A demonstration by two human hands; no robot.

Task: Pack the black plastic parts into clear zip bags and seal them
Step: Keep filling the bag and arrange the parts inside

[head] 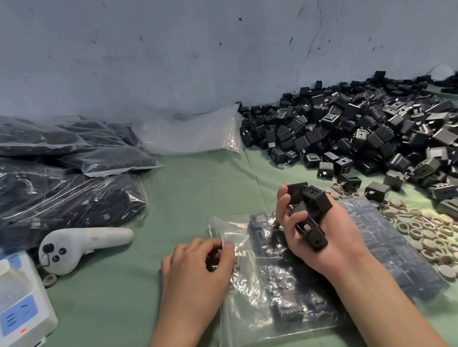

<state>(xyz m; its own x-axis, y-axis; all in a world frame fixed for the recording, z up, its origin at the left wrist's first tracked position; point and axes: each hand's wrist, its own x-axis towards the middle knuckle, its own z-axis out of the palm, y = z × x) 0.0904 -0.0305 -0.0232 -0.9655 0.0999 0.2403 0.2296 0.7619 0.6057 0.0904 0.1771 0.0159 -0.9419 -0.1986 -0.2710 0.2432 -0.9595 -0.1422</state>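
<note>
- Progress looks about midway, by my reading: a heap of filled clear plastic bags point(41, 174) lies at far left, while a large pile of loose black box-shaped plastic parts point(376, 130) at right is not yet packed.
- The clear zip bag point(248, 310) being filled lies flat on the green cloth point(110, 320) in front of the person. It is partly loaded with black parts and not yet sealed.
- The left hand point(196, 268) pinches the bag's edge near its upper left corner with curled fingers, seemingly at the opening.
- The right hand point(317, 237) clasps a handful of black parts point(310, 203) just above the bag.
- Another flat filled bag point(391, 239) lies under the right forearm; whether it is sealed I cannot tell.
- Spare empty bags point(190, 134) rest by the wall, between heap and pile.
- Bare cloth lies left of the bag, up to a white handheld controller point(80, 245) and a white power box point(15, 306). On the right, beige round rings point(449, 243) and the pile crowd close.
</note>
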